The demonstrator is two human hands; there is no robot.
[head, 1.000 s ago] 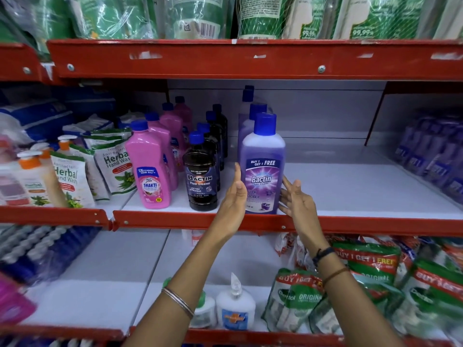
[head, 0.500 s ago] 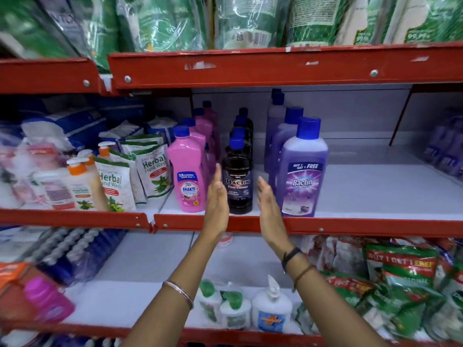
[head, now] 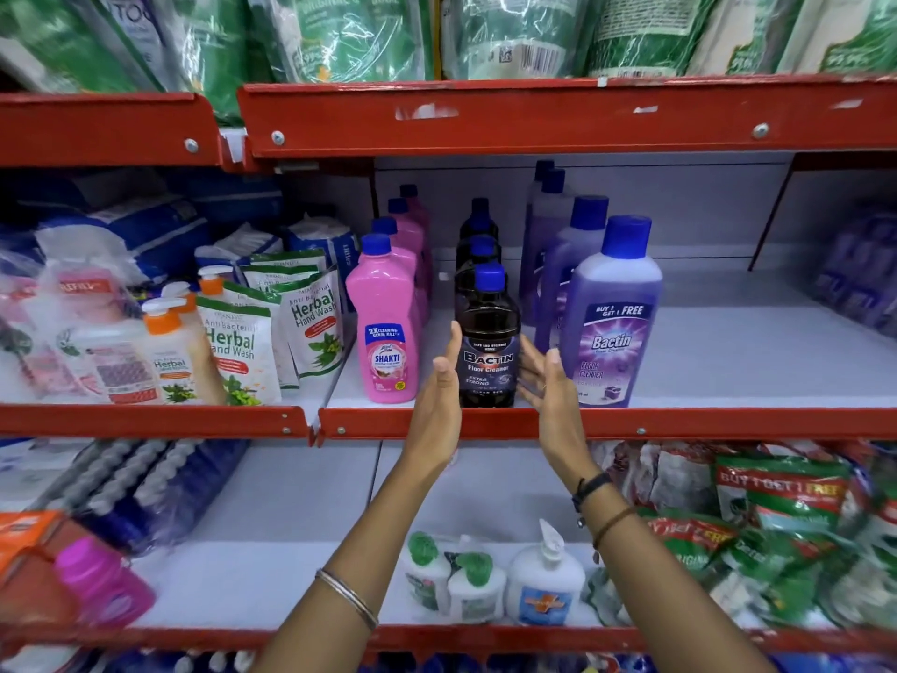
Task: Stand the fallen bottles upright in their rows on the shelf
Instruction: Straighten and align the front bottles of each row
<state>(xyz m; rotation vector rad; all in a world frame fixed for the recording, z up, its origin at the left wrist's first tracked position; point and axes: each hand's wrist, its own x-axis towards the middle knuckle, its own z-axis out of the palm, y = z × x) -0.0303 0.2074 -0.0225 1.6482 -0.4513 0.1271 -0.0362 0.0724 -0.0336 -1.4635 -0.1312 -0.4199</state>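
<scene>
1. middle shelf (head: 728,422): three rows of bottles, all upright as far as the view shows. pink shakti bottle (head: 387,327) leads the left row, black bactin floor cleaner bottle (head: 488,352) the middle, purple bactin bottle (head: 612,323) the right.
2. left hand (head: 437,405) and right hand (head: 551,391) flank the black front bottle, palms facing in, fingers spread and released (contact with its sides cannot be told).
3. no fallen bottle seen on this shelf; the job here looks close to done.
4. left to do, likely: squaring the black row. a pink bottle (head: 102,582) on the lower shelf looks tilted, but is blurred.
</scene>
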